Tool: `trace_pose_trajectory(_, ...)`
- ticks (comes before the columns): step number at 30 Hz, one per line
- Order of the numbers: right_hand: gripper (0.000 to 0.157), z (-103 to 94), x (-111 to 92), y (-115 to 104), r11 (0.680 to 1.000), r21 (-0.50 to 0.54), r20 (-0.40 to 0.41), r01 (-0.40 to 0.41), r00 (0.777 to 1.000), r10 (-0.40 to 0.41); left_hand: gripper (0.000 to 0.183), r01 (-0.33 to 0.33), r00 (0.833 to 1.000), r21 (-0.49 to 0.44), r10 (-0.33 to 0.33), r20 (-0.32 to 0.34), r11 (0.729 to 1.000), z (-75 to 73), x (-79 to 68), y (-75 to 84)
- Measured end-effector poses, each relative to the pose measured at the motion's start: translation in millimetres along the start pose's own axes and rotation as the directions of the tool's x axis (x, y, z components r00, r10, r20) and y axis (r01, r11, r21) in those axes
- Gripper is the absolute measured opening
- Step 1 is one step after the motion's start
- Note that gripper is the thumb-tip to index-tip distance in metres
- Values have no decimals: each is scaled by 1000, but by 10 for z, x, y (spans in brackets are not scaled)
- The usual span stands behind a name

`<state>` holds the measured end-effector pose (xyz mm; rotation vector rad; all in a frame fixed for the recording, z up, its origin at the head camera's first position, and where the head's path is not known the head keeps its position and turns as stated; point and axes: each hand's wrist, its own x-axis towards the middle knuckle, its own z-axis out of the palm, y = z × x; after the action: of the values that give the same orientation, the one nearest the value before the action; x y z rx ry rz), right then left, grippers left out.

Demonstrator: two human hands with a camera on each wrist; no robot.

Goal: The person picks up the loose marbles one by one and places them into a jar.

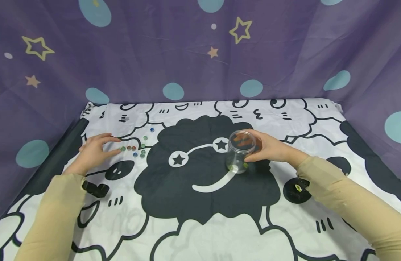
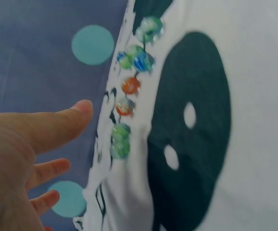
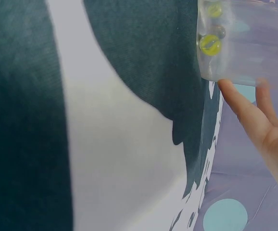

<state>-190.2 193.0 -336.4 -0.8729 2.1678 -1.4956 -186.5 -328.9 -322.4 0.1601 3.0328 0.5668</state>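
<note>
On the left of the cloth, my left hand (image 1: 97, 150) is beside a loose group of glass marbles, its thumb and forefinger spread apart with nothing between them. Its thumb tip is close to a green marble (image 1: 123, 148); whether they touch I cannot tell. Two reddish marbles (image 1: 131, 148) lie just right of that one. Green and blue marbles (image 2: 142, 61) show in the left wrist view. My right hand (image 1: 267, 146) grips a clear, open-topped jar (image 1: 234, 154) upright, thumb in front and fingers behind. Yellow marbles (image 3: 210, 44) lie at the jar's bottom.
A blue marble (image 1: 152, 129) lies farthest back in the scattered group. The table carries a black-and-white cartoon cloth (image 1: 200, 232). Behind it hangs a purple curtain (image 1: 138, 65) with stars and blue spots.
</note>
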Motion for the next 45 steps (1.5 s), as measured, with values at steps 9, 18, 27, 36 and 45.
trace_pose_trajectory(9,77,-3,-5,3,1000,11,7,-1,1000,1,45,56,997,-9,-56,44,998,55,37,-123)
trace_pose_trajectory(18,76,4,11,14,1000,15,11,15,1000,-15,44,92,992,41,-95,80,995,149,88,-197)
trace_pose_trajectory(27,76,3,12,20,1000,22,16,18,1000,-18,43,108,992,39,-110,60,993,183,93,-226)
trace_pose_trajectory(36,76,-5,9,20,1000,14,9,7,1000,-7,35,114,993,52,-115,20,992,179,108,-213)
trace_pose_trajectory(45,76,-5,12,11,1000,13,8,8,1000,-8,27,136,990,16,-136,28,991,191,112,-214)
